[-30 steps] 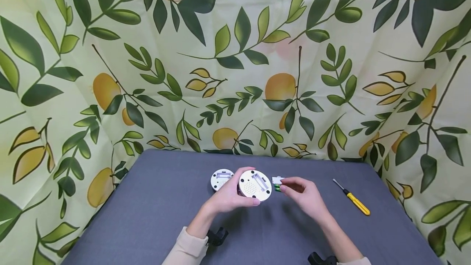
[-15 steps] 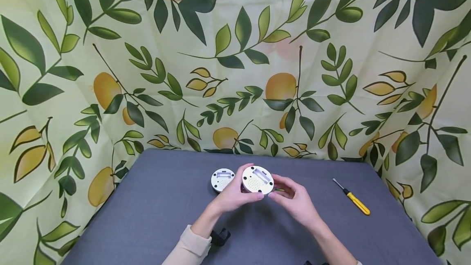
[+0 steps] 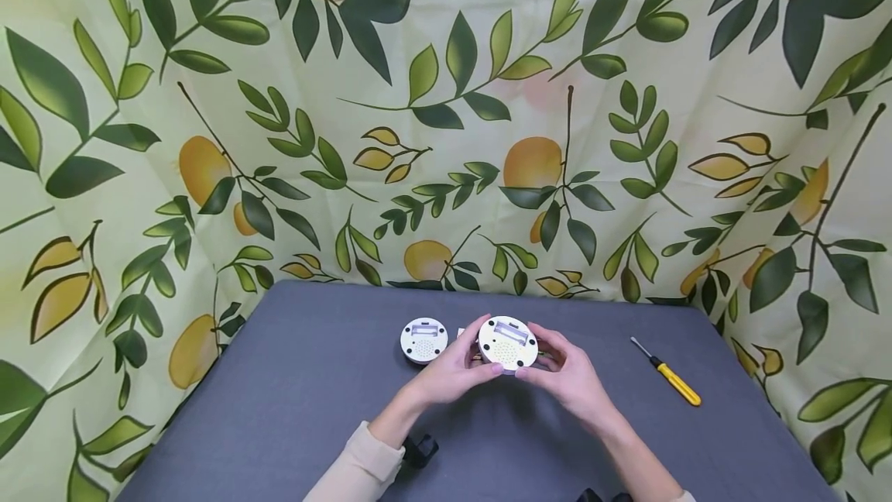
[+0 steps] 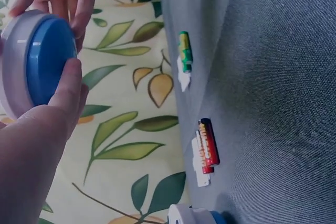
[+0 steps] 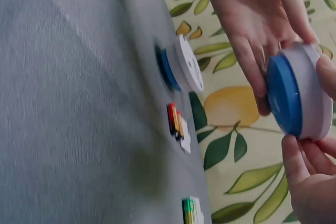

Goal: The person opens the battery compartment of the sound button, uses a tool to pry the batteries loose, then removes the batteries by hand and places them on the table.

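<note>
A round white device (image 3: 509,345) with a blue dome (image 4: 52,61) is held up above the table between both hands. Its white underside faces the head camera, showing an uncovered battery slot, dark feet and a patch of small holes. My left hand (image 3: 446,372) grips its left rim, thumb at the lower edge. From the right, my right hand (image 3: 570,374) holds the opposite rim between thumb and fingers. On the table lie red batteries (image 4: 208,145) beside a white cover (image 4: 199,169), and green batteries (image 5: 189,211) beside another white cover (image 4: 182,77), mostly hidden in the head view.
A second round device (image 3: 423,341) rests upside down left of the hands, its battery slot uncovered. A yellow-handled screwdriver (image 3: 674,382) lies on the right of the grey table (image 3: 313,378). Behind hangs a leaf-patterned cloth (image 3: 390,200).
My right hand has left the white cover and green batteries and taken hold of the device's right rim. The device has moved right and turned slightly in both hands.
</note>
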`<state>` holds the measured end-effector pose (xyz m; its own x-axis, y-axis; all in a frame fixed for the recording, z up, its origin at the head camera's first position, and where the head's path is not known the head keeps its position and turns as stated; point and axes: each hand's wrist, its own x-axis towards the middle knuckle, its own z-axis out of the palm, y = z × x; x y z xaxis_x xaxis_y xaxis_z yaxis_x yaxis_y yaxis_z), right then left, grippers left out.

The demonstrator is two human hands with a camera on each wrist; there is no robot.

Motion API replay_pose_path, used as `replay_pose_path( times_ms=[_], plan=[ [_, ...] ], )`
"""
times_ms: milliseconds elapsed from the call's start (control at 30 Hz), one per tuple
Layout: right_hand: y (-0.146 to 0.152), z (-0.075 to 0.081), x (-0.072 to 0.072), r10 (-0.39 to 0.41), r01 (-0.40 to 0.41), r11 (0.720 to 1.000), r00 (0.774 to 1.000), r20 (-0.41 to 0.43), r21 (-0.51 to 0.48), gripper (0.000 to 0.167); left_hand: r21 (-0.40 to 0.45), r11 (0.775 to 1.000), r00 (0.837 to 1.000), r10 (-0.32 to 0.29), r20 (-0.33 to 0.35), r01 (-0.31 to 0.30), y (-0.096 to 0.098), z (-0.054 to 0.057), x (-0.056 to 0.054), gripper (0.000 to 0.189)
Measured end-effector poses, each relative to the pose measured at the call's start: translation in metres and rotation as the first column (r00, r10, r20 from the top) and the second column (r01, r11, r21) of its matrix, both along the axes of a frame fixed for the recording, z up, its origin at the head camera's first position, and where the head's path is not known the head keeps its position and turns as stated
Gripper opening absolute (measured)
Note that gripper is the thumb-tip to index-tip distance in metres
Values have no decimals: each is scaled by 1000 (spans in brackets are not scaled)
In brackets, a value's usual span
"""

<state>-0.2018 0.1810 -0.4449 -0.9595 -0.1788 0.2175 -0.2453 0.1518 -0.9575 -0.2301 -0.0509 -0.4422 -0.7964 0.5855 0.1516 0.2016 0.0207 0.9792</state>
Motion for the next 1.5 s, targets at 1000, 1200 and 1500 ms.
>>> replay_pose_path(
  times_ms=[1000, 1200, 1500],
  plan=[
    [99, -10, -24, -80, 71, 993, 993, 89, 99, 76, -109, 965, 967, 229, -109, -241, 100, -15, -39, 65],
    [112, -25, -26, -84, 74, 993, 990, 112, 91, 71, -134, 952, 959, 263, -103, -276, 122, -31, -42, 61],
    [120, -45, -30, -137, 108, 982, 974, 183, 157, 71, -282, 903, 945, 296, -141, -325, 137, -42, -40, 52]
  ],
)
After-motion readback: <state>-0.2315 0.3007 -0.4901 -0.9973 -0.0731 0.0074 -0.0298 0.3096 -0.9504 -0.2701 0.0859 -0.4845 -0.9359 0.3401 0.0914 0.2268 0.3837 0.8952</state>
